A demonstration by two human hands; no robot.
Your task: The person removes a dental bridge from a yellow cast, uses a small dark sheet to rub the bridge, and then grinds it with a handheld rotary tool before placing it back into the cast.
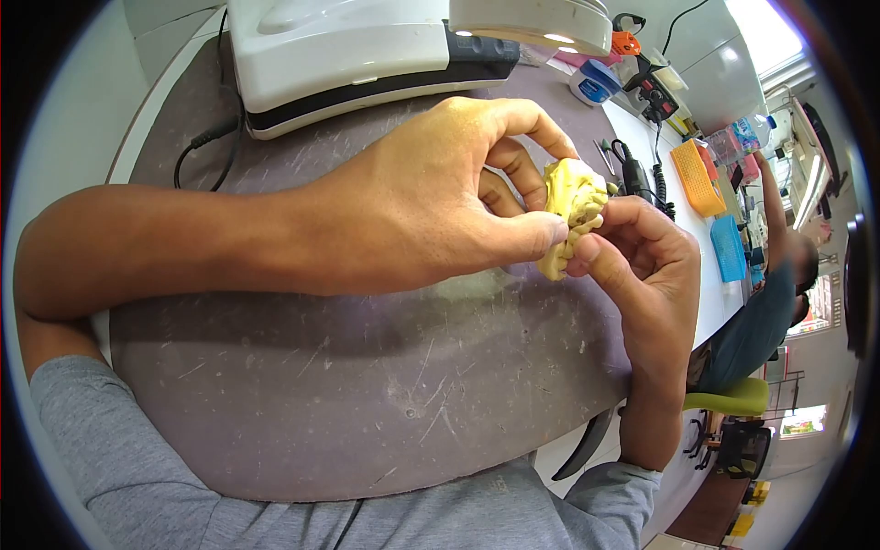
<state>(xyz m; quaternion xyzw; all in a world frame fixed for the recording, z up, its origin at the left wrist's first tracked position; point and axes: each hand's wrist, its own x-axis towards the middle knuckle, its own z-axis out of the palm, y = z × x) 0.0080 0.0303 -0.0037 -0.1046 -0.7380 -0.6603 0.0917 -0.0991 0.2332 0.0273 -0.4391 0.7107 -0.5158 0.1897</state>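
A pale yellow plaster dental model [570, 197] with a row of moulded teeth is held up over the grey work surface [367, 394]. My left hand [431, 188] grips it from the left, thumb on the near side and fingers curled behind. From the right, my right hand [646, 270] pinches the teeth at the model's lower edge between thumb and fingers. Whether a separate small piece sits in that pinch I cannot make out, as the fingertips cover it.
Behind my hands stand a white machine [339, 55] and a lamp head [532, 23]. To the right are a blue-lidded jar [594, 84], a black corded handpiece [632, 174], an orange basket [694, 179] and a blue basket [729, 247]. A person [756, 321] sits farther right.
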